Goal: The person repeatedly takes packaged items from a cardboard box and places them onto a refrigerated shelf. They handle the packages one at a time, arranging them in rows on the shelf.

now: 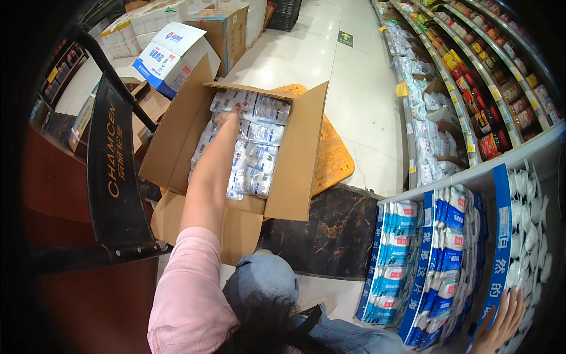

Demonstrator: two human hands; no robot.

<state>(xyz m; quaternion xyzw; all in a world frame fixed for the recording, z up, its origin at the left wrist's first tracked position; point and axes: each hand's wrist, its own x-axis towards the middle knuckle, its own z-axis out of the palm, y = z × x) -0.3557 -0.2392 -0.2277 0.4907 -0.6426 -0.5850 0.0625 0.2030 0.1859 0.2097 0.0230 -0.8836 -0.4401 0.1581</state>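
Note:
My left hand reaches into an open cardboard box and lies on plastic-wrapped packs printed blue and white, near the box's far left corner. Its fingers are partly hidden, so whether they grip a pack does not show. At the lower right, my right hand has its fingers spread against the shelf's front edge, beside stacked white packets. The palm side is partly out of sight. Blue and white bags stand on the shelf to its left.
An orange platform is under the box. A black cart frame stands at the left. Beyond are a white and blue carton and a brown carton. Shelves of jars and white packets line the right side.

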